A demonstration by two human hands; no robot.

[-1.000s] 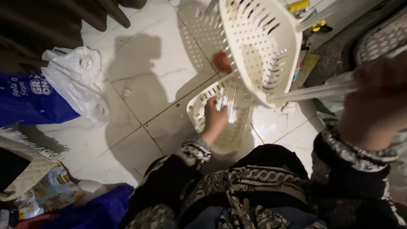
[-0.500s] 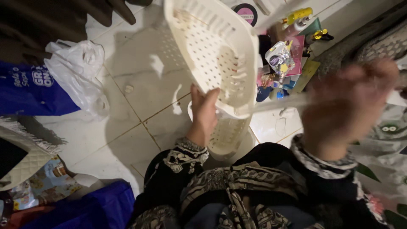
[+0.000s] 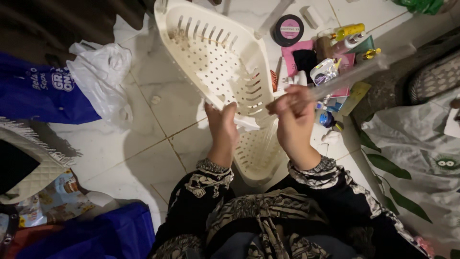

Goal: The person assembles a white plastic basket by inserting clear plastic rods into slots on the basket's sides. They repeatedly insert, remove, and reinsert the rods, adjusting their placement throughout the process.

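Head view, looking down: the left hand (image 3: pixel 222 125) is closed on the near edge of a cream perforated plastic tray (image 3: pixel 218 60), held tilted above the floor, while the right hand (image 3: pixel 293 120) is curled around a clear plastic rod (image 3: pixel 352 74) that runs up and to the right, its near end meeting the tray's corner. A second perforated tray (image 3: pixel 256 153) lies on the floor just below both hands. To join rod and tray well, it seems best to keep the tray steady with the gripping hand, line the rod end squarely with the corner socket and push along the rod's own axis; pushing at an angle could bend the thin plastic. Whether the rod end is already seated I cannot tell. Pale marble floor tiles (image 3: pixel 158 110) carry a cluster of small cosmetics and bottles (image 3: pixel 335 45) beyond the tray, including a round black tin with a pink lid (image 3: pixel 289 29). A white plastic bag (image 3: pixel 103 79) rests against a blue bag (image 3: pixel 36 93) at left, and a leaf-printed sheet (image 3: pixel 417 163) lies at right. The light is dim.
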